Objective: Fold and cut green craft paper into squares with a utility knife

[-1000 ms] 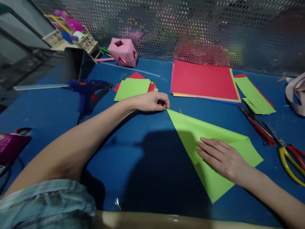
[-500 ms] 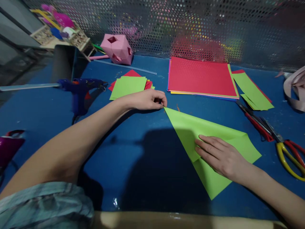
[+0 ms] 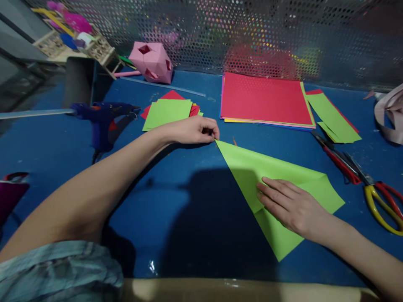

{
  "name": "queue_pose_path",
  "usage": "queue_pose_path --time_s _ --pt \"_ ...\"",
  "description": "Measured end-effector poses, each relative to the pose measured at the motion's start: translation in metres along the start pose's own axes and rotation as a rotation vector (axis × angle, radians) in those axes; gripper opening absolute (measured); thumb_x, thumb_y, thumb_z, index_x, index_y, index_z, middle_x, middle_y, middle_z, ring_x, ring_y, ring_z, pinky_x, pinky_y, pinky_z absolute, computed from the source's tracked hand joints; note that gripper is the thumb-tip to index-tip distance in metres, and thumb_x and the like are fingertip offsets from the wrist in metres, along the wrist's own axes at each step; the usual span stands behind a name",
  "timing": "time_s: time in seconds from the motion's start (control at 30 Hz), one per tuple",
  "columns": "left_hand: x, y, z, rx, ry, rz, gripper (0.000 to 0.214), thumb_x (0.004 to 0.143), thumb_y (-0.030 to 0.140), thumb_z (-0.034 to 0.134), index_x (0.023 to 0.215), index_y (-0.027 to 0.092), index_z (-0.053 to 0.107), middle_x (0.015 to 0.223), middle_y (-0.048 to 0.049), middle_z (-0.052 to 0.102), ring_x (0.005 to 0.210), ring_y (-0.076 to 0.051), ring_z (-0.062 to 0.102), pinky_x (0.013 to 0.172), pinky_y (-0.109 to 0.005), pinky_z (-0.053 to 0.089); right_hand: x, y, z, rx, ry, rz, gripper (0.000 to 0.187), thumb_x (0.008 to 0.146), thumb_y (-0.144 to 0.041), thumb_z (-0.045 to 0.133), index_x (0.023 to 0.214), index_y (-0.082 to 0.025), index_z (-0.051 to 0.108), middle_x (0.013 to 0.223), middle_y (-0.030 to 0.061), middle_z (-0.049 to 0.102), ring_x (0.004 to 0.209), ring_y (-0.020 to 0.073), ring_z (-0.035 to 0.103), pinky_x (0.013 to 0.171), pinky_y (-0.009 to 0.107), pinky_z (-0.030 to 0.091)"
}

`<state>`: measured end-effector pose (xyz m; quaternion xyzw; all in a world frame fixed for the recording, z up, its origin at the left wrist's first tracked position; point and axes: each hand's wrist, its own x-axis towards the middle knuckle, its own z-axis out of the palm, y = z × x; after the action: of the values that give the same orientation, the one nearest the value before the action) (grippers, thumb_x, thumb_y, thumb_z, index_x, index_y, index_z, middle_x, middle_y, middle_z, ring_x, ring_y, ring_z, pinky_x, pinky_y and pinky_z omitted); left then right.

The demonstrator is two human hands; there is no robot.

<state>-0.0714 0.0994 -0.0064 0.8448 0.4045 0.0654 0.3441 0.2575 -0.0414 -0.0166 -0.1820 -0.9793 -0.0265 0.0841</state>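
Note:
A lime-green sheet of paper lies on the blue table, folded over on itself into a pointed shape. My left hand pinches its far left tip between thumb and fingers. Flat on the folded layer rests my right hand, its fingers stretched out and pressing the paper. The fold along the upper edge looks rounded rather than creased flat. Part of the sheet is hidden beneath my right hand.
Behind are green and red paper squares, a stack of coloured sheets and a pink paper polyhedron. A blue glue gun stands left. At right lie scissors, a red cutter and green strips.
Both hands keep the same hold on the green sheet. The whole view has shifted very slightly; nothing else has visibly moved.

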Motion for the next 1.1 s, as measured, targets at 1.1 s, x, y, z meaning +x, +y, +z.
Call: queue_pose_path --time_s 1.1 --pt "-0.029 0.100 0.086 0.721 0.180 0.250 0.018 0.087 0.005 0.047 0.083 0.017 0.059 0.083 -0.0074 0.059 0.079 -0.021 0.056 0.071 -0.032 0.044 0.002 -0.011 -0.007 0.039 -0.037 0.067 0.036 0.092 -0.033 0.057 0.121 -0.014 0.066 0.134 0.0209 0.059 0.124 0.0380 0.056 0.090 0.051 0.057"
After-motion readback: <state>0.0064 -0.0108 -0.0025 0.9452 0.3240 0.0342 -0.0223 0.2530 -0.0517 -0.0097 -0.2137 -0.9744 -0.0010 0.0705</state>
